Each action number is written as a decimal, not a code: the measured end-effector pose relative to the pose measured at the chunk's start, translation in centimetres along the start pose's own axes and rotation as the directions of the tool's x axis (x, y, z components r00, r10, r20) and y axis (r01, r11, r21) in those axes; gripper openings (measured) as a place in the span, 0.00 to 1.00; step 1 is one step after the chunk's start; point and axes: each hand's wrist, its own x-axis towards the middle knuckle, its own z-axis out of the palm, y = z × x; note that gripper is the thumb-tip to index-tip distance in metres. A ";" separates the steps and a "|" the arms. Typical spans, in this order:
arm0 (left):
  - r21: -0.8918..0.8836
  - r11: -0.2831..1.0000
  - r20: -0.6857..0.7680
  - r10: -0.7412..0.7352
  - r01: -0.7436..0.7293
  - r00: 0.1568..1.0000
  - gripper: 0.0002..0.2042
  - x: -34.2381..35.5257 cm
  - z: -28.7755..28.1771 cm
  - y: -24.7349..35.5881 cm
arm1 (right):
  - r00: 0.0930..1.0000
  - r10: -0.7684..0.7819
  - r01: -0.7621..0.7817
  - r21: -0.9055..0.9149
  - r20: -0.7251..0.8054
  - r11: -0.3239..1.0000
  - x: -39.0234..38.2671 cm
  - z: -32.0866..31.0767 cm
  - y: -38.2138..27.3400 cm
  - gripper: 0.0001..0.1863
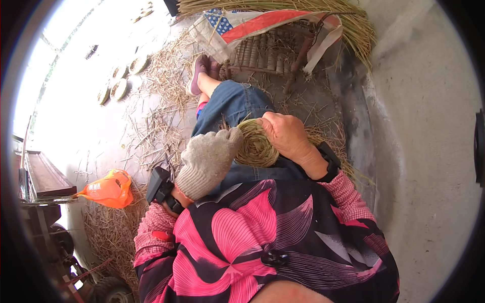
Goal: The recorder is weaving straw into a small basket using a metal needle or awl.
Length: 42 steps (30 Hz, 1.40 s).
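Note:
A round, coiled piece of straw weaving (256, 146) rests over my lap, greenish yellow with a spiral of plaited rings. My left hand (209, 157), in a grey knit glove, is closed on its left edge, the fingertips at the upper left rim. Bare, my right hand (288, 135) pinches the upper right rim between thumb and fingers. Loose straw ends stick out to the right, below my right wrist. The weaving's underside is hidden.
Ahead stands a low wooden rack (270, 53) with a striped cloth sack (268, 25) and a straw bundle (361, 30). Several round woven pieces (119, 89) lie at the far left. Loose straw (159, 121) litters the floor. An orange bag (108, 189) is left, a wall (429, 126) right.

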 end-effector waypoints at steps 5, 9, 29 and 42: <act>0.008 1.000 0.006 0.015 -0.015 1.000 0.10 0.0 -0.4 0.2 | 1.000 0.006 -0.006 -0.013 0.005 1.000 -0.1 0.0 -0.4 0.19; 0.047 0.995 0.087 0.082 -0.086 0.993 0.11 0.2 -1.4 0.1 | 0.999 -0.002 0.008 -0.125 0.048 0.992 -0.4 0.2 -1.0 0.18; 0.068 0.996 0.008 0.058 -0.058 0.998 0.05 1.3 -0.7 1.0 | 0.965 -0.205 0.179 -0.157 -0.164 0.971 -0.5 -0.2 -1.5 0.15; -0.986 0.142 0.090 -0.011 0.091 0.996 0.27 -1.0 3.4 -5.9 | 0.858 -0.430 0.475 0.115 -0.281 0.873 0.1 -1.0 1.1 0.14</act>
